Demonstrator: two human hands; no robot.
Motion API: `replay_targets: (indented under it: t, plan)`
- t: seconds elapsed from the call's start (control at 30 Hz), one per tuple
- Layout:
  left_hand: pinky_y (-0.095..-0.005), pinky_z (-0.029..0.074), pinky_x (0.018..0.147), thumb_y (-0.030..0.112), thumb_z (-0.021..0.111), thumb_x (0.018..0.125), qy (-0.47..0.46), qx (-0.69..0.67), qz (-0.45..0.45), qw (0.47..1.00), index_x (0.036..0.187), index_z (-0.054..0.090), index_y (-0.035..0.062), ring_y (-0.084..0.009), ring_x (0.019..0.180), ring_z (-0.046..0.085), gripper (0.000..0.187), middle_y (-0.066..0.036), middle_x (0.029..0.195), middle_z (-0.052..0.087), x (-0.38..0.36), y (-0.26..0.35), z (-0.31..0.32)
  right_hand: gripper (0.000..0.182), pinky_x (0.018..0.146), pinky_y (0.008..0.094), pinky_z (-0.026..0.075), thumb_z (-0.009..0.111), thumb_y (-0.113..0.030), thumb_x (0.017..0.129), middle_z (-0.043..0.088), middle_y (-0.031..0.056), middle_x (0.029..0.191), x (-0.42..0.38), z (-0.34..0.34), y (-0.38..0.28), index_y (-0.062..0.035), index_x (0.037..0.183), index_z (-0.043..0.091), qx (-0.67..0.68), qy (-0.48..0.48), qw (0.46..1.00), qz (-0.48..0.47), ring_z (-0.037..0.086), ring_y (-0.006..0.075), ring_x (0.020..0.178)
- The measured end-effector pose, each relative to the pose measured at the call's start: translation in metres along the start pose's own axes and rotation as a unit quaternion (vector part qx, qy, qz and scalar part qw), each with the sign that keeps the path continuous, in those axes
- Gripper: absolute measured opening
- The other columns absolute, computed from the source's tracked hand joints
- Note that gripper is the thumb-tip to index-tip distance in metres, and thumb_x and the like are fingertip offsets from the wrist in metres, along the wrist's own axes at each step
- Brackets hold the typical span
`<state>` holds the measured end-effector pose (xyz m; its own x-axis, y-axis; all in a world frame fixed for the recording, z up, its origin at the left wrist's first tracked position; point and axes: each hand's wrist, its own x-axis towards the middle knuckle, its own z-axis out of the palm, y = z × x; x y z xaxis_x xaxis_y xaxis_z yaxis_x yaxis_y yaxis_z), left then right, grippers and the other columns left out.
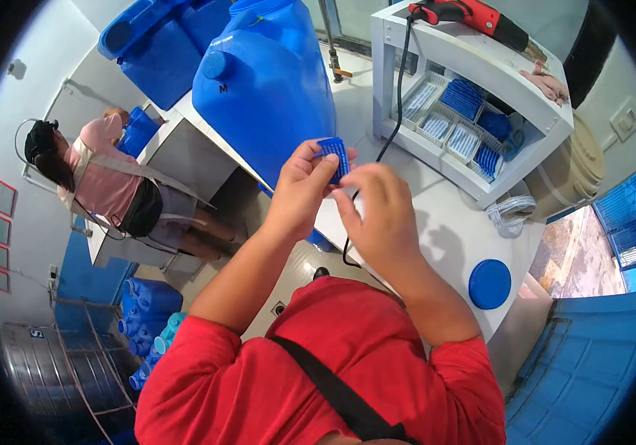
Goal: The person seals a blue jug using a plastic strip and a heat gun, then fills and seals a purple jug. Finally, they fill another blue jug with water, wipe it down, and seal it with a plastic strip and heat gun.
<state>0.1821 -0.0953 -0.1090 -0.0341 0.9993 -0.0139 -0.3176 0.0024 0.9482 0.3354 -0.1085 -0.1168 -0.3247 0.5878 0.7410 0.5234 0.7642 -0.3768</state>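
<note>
Blue ribbed sheet (334, 156) between hands, long axis fore-aft; left hand (299, 185) nearer, pinching it; right hand (381, 211) curled, blurred, grip unclear.

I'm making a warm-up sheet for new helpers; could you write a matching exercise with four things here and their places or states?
Things:
1. Red and black power tool
2. Round blue lid
3. Small blue piece
4. Big blue container

Places or states:
A. Marked with an M
B. Held in the left hand
C. On top of the white shelf unit
D. Flat on the white counter

Pairs: 1-C, 2-D, 3-B, 4-A
</note>
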Motion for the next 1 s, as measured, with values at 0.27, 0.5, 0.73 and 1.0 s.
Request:
replay_targets:
  t: [0.27, 0.5, 0.73, 1.0]
  plan:
    - [-0.0299, 0.054, 0.084, 0.005, 0.056, 0.098, -0.094, 0.024, -0.031, 0.995, 0.123, 0.050, 0.0057, -0.0112, 0.093, 0.064, 0.026, -0.008, 0.106, 0.068, -0.004, 0.019, 0.019, 0.017, 0.072, 0.0279, 0.051, 0.070, -0.015, 0.093, 0.069, 0.0056, 0.086, 0.016, -0.018, 0.040, 0.0008, 0.098, 0.064, 0.401, 0.026, 0.861, 0.312, 0.064, 0.0114, 0.077]
    - [-0.0253, 0.053, 0.077, 0.000, 0.053, 0.098, -0.048, 0.074, 0.144, 0.986, 0.103, 0.046, 0.0027, -0.0094, 0.089, 0.062, 0.010, -0.013, 0.118, 0.066, 0.013, 0.019, 0.012, 0.018, 0.079, 0.0276, 0.046, 0.065, -0.017, 0.097, 0.057, 0.0047, 0.098, 0.018, -0.018, 0.044, 0.0002, 0.100, 0.061, 0.416, -0.028, 0.876, 0.244, 0.055, 0.0109, 0.090]
    - [-0.0223, 0.054, 0.069, 0.007, 0.064, 0.097, -0.003, 0.147, 0.101, 0.984, 0.105, 0.063, -0.0006, -0.0090, 0.086, 0.064, 0.011, -0.010, 0.112, 0.069, 0.005, 0.054, -0.004, 0.023, 0.078, 0.0271, 0.047, 0.067, -0.022, 0.096, 0.058, 0.0049, 0.099, 0.051, 0.002, 0.025, 0.0009, 0.099, 0.063, 0.502, -0.033, 0.811, 0.299, 0.056, 0.0106, 0.086]
    - [-0.0261, 0.055, 0.073, 0.012, 0.062, 0.096, 0.121, 0.263, 0.290, 0.912, 0.115, 0.066, 0.0002, -0.0117, 0.085, 0.067, 0.023, -0.007, 0.104, 0.070, 0.003, 0.156, -0.075, 0.044, 0.086, 0.0317, 0.051, 0.069, -0.040, 0.093, 0.070, 0.0086, 0.103, 0.204, -0.059, 0.091, -0.0025, 0.114, 0.063, 0.024, 0.064, 0.971, 0.230, 0.065, 0.0186, 0.094]
